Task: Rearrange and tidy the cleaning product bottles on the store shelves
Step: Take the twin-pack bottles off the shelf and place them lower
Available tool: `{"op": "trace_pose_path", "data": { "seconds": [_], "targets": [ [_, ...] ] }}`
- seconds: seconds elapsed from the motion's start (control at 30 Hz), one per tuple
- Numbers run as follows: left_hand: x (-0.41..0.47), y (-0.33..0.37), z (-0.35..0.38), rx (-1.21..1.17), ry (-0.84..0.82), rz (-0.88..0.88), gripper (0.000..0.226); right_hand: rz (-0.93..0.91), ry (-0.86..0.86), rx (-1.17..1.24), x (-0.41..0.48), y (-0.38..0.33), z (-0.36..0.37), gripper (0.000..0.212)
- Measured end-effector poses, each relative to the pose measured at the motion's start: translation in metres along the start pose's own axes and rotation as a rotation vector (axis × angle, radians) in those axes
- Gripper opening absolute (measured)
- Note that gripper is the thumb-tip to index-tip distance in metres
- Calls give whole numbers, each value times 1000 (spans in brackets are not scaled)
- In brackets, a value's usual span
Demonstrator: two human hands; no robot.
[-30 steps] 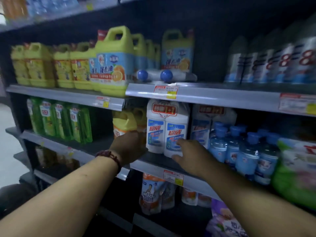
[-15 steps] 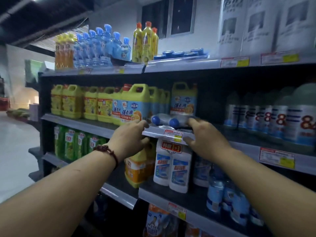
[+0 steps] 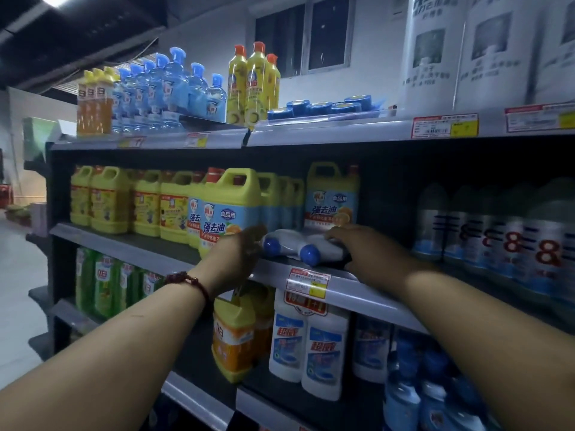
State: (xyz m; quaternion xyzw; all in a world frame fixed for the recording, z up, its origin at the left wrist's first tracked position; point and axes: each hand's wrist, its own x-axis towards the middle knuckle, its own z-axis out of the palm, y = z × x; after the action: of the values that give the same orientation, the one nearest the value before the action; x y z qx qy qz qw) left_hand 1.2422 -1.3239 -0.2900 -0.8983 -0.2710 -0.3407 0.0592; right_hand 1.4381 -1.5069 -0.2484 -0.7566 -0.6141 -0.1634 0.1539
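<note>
A twin pack of white bottles with blue caps lies on its side at the front of the middle shelf, caps pointing toward me. My left hand touches its left end at the cap. My right hand lies over the right bottle's body with fingers curled round it. Behind the pack stand yellow-green detergent jugs with blue labels and one more such jug right behind my right hand.
Yellow jugs line the left of the middle shelf; silver-and-blue bottles stand to the right. Below are an upright white twin pack, an orange jug and green bottles. The top shelf holds blue spray bottles and yellow bottles.
Both hands rose from the lower shelf to the middle shelf and closed in on the lying twin pack. The view tilted upward, showing the top shelf.
</note>
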Motion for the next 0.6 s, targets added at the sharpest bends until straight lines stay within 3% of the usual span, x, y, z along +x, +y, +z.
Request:
{"op": "trace_pose_path", "data": {
  "seconds": [0.2, 0.3, 0.37, 0.43, 0.6],
  "targets": [
    [27, 10, 9, 3, -15, -58, 34, -85, -129, -210, 27, -1, 4, 68],
    [30, 9, 10, 30, 16, -54, 32, -160, -184, -336, 41, -11, 4, 65],
    [26, 9, 13, -39, 54, -46, 30, -145, -224, -288, 45, -12, 3, 57],
    [19, 7, 15, -246, 94, -104, 26, -158, -182, -177, 43, -6, 5, 49],
    [9, 12, 7, -762, 192, -211, 13, -154, 10, 58, 23, 8, 10, 64]
  ]
}}
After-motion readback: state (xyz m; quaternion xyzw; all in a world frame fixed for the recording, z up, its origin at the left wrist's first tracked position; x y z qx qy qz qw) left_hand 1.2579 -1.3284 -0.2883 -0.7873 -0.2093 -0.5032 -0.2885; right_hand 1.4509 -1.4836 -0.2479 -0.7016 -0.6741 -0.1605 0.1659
